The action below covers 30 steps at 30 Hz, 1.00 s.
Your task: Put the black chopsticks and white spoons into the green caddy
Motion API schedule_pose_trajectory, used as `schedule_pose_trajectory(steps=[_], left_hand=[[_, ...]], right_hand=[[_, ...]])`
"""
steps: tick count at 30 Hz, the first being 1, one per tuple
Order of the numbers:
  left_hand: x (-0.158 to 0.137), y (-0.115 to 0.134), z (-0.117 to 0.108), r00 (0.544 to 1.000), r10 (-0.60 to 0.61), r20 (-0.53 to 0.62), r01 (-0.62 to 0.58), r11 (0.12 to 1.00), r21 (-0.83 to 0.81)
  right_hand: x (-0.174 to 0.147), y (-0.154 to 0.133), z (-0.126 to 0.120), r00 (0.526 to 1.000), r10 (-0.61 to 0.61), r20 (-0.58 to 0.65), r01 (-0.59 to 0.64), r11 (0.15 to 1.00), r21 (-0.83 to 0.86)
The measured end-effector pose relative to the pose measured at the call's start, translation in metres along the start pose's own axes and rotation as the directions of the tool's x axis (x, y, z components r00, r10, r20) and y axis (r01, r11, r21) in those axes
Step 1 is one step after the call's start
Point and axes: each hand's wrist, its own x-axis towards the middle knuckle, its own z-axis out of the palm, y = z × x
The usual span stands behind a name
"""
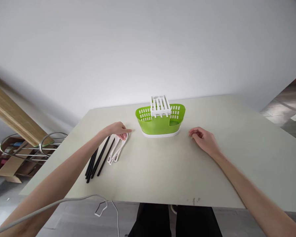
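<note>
My left hand point(119, 129) is at the bowl ends of several white spoons point(111, 157), which lie on the table with their handles toward me. Its fingers and thumb are closed about the bowl of the rightmost spoon, partly hiding it. Several black chopsticks point(100, 158) lie just left of the spoons, their far ends under my wrist. A green plastic basket point(154, 126) with a white base stands upright between my hands. Across its middle sits a white slotted rack point(160, 106) with small hooks. My right hand point(203, 140) rests on the table right of the basket, fingers loosely curled, with nothing seen in them.
The pale table point(162, 177) meets a white wall point(148, 49) at the back. A grey cable point(71, 198) crosses over my left forearm near the front edge. Left of the table are a metal rack point(31, 154), cardboard boxes and a long cardboard piece point(17, 110).
</note>
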Motion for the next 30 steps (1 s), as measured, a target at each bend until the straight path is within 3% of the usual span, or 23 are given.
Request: schedule_pose_trajectory(steps=[2,4,6,7,9,10,11,13,15,17,21,23,26,30], left_hand=[[0.003,0.000,0.000,0.999,0.016,-0.041,-0.017,1.000,-0.014],[0.003,0.004,-0.003,0.981,0.057,-0.184,-0.061,0.998,-0.014],[0.000,0.015,-0.008,0.908,0.133,-0.398,-0.131,0.991,0.031],[-0.003,0.022,-0.011,0.837,0.181,-0.516,-0.174,0.983,0.062],[-0.011,0.043,-0.015,0.643,0.274,-0.715,-0.278,0.954,0.115],[-0.016,0.055,-0.015,0.542,0.308,-0.782,-0.340,0.931,0.131],[-0.022,0.069,-0.014,0.469,0.346,-0.812,-0.411,0.900,0.146],[-0.033,0.097,-0.007,0.357,0.448,-0.819,-0.532,0.819,0.216],[-0.040,0.123,0.005,0.293,0.564,-0.772,-0.582,0.746,0.324],[-0.041,0.142,0.019,0.301,0.650,-0.698,-0.590,0.702,0.399],[-0.025,0.155,0.041,0.467,0.732,-0.496,-0.580,0.677,0.453],[-0.013,0.153,0.044,0.517,0.725,-0.455,-0.557,0.688,0.464],[-0.002,0.145,0.035,0.540,0.719,-0.437,-0.515,0.693,0.504],[0.003,0.130,0.007,0.595,0.716,-0.365,-0.518,0.689,0.508]], right_hand=[[0.000,-0.001,0.000,1.000,0.007,-0.001,-0.007,1.000,-0.001],[0.000,-0.002,-0.001,1.000,0.013,0.000,-0.013,1.000,-0.004],[0.000,-0.002,-0.001,1.000,0.017,0.003,-0.017,1.000,-0.009],[0.000,-0.002,0.000,1.000,0.019,0.005,-0.019,1.000,-0.011],[0.000,-0.001,0.000,1.000,0.024,0.008,-0.023,1.000,-0.013],[0.000,-0.001,0.000,1.000,0.026,0.009,-0.026,1.000,-0.012],[0.000,-0.001,0.001,1.000,0.027,0.010,-0.027,1.000,-0.012],[0.001,0.000,0.002,1.000,0.022,0.011,-0.022,1.000,-0.008],[0.001,0.002,0.002,1.000,0.013,0.014,-0.013,1.000,-0.006],[0.001,0.003,0.002,1.000,0.009,0.018,-0.009,1.000,-0.005],[0.001,0.003,0.002,1.000,0.012,0.020,-0.012,1.000,0.000],[0.001,0.001,0.002,1.000,0.011,0.020,-0.012,1.000,0.003],[0.001,-0.001,0.002,1.000,0.017,0.024,-0.017,1.000,0.003],[0.001,-0.002,0.002,0.999,0.028,0.020,-0.028,1.000,0.008]])
